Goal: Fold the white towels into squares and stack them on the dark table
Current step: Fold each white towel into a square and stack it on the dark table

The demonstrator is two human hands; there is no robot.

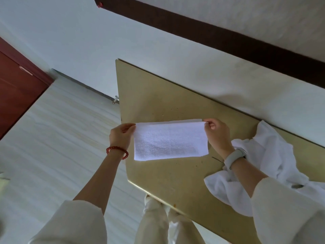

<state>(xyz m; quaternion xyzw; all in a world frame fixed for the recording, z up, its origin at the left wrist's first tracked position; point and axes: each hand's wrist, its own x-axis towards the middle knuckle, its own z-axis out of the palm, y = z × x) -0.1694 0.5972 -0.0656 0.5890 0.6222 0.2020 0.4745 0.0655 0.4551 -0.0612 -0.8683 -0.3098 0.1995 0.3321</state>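
Both hands pinch the top corners of a half-folded towel (170, 140): left hand (121, 135), right hand (217, 132), held over the table (154, 95). Unfolded towels (270, 155) lie under the right arm. Risk: layers could slip apart, or the sleeve could drag the pile.

my right forearm hides part of towel pile (274, 166) | pile cut off at frame's right | table (158, 95) runs past bottom edge

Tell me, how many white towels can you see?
2. One white terry towel, folded in a rectangle, is pinched between both hands. One crumpled white cloth heap lies on the table's right side; it may hold several.
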